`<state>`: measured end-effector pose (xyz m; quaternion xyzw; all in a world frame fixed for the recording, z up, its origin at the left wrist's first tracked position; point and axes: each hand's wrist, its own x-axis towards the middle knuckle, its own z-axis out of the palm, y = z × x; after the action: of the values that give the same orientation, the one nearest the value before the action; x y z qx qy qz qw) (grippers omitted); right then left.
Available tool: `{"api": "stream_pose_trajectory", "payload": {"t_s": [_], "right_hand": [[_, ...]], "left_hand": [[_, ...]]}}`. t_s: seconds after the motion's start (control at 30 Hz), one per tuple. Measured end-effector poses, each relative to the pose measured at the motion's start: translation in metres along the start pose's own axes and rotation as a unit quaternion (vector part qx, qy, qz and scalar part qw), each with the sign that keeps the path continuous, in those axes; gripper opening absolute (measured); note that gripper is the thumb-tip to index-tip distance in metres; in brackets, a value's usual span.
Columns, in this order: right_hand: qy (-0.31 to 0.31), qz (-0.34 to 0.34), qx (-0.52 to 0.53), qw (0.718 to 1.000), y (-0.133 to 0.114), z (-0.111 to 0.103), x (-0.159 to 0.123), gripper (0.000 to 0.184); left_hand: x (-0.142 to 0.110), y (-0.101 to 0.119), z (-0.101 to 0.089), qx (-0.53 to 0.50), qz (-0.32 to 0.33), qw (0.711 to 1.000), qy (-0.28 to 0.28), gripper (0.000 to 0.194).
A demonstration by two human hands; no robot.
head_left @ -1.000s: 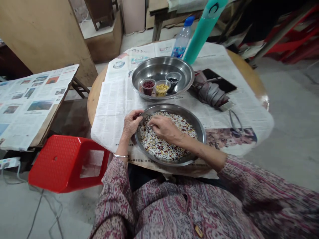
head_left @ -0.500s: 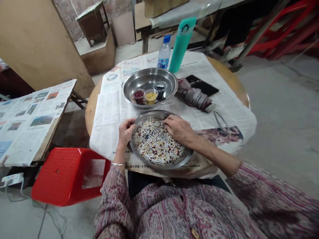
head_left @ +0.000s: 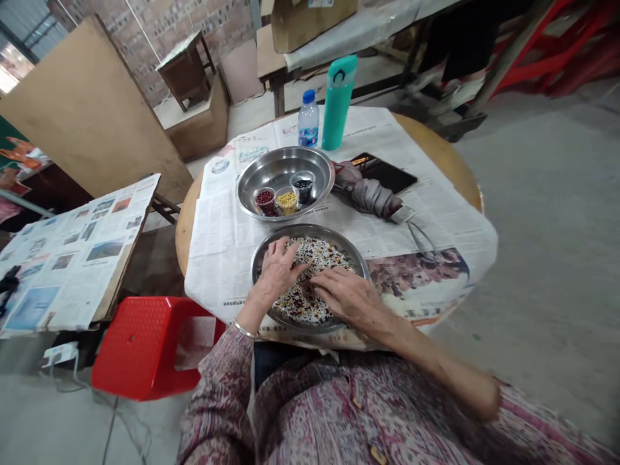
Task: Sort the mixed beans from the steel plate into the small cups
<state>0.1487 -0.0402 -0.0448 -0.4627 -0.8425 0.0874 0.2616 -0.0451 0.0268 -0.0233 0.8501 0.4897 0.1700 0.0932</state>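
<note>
Mixed white, dark, red and yellow grains and beans (head_left: pixel 317 255) cover the bottom of a round steel tray (head_left: pixel 361 261) near the table's front edge. My left hand (head_left: pixel 278 268) lies over the left part of the tray, fingers spread on the grains. From the right, my right hand (head_left: pixel 351 294) rests on the mix with fingers stretched out. Behind the tray a steel basin (head_left: pixel 271 169) holds a cup of red beans (head_left: pixel 265 200), a cup of yellow beans (head_left: pixel 287 201) and a cup of black beans (head_left: pixel 303 187).
A water bottle (head_left: pixel 309 121) and a teal flask (head_left: pixel 339 103) stand behind the basin. A folded umbrella (head_left: pixel 371 194) and a dark tablet (head_left: pixel 387 173) lie to the right. Newspaper (head_left: pixel 213 258) covers the round table. A red stool (head_left: pixel 145 342) stands at the left.
My left hand has moved from the tray's rim inward onto the grains. My right hand has come lower in the tray, its fingers now extended. The camera view has shifted.
</note>
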Motion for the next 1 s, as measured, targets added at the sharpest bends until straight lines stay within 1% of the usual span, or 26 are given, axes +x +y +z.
{"api": "stream_pose_trajectory", "payload": {"t_s": [0.07,0.1,0.17,0.27,0.37,0.47,0.57,0.63,0.7,0.77,0.8,0.87,0.9,0.93,0.97,1.0], "right_hand": [[0.034,0.022,0.007,0.999,0.002,0.001,-0.005,0.025],[0.053,0.035,0.011,0.998,0.004,0.001,-0.007,0.026],[0.095,0.056,0.028,0.993,0.006,0.003,-0.010,0.026],[0.155,0.077,0.057,0.983,0.006,0.006,-0.014,0.025],[0.193,0.097,0.076,0.973,0.005,0.009,-0.019,0.024],[0.216,0.134,0.099,0.962,0.005,0.011,-0.022,0.022],[0.224,0.146,0.136,0.954,0.006,0.012,-0.022,0.021],[0.234,0.131,0.157,0.950,0.007,0.013,-0.022,0.022],[0.256,0.109,0.168,0.946,0.009,0.015,-0.021,0.023],[0.279,0.089,0.171,0.941,0.011,0.018,-0.021,0.023],[0.289,0.083,0.172,0.938,0.012,0.020,-0.021,0.023],[0.299,0.085,0.173,0.934,0.013,0.022,-0.022,0.023],[0.302,0.091,0.176,0.932,0.013,0.023,-0.023,0.023],[0.305,0.100,0.181,0.930,0.013,0.023,-0.023,0.022],[0.307,0.111,0.187,0.926,0.013,0.023,-0.024,0.022],[0.310,0.123,0.194,0.922,0.013,0.023,-0.024,0.021]], "left_hand": [[0.007,0.007,0.008,0.017,-0.023,0.999,-0.026,0.056],[0.011,0.010,0.011,0.022,-0.028,0.999,-0.036,0.058],[0.018,0.016,0.016,0.021,-0.022,0.998,-0.050,0.051],[0.020,0.026,0.017,-0.016,0.030,0.997,-0.072,0.030],[0.006,0.034,0.013,-0.052,0.085,0.989,-0.105,0.029],[-0.020,0.035,0.004,-0.048,0.099,0.987,-0.118,0.026],[-0.041,0.026,-0.009,-0.030,0.089,0.988,-0.122,0.025],[-0.046,0.019,-0.016,-0.012,0.063,0.991,-0.117,0.029],[-0.041,0.014,-0.019,0.007,0.026,0.995,-0.100,0.027],[-0.028,0.014,-0.018,0.019,-0.002,0.996,-0.087,0.023],[-0.020,0.017,-0.015,0.023,-0.006,0.996,-0.088,0.034],[-0.002,0.026,-0.007,0.024,0.008,0.994,-0.110,0.068],[0.006,0.032,-0.003,0.022,0.019,0.992,-0.125,0.079],[0.013,0.039,0.002,0.020,0.025,0.990,-0.138,0.085],[0.019,0.045,0.006,0.016,0.030,0.989,-0.146,0.086],[0.024,0.050,0.010,0.010,0.036,0.988,-0.152,0.083]]}}
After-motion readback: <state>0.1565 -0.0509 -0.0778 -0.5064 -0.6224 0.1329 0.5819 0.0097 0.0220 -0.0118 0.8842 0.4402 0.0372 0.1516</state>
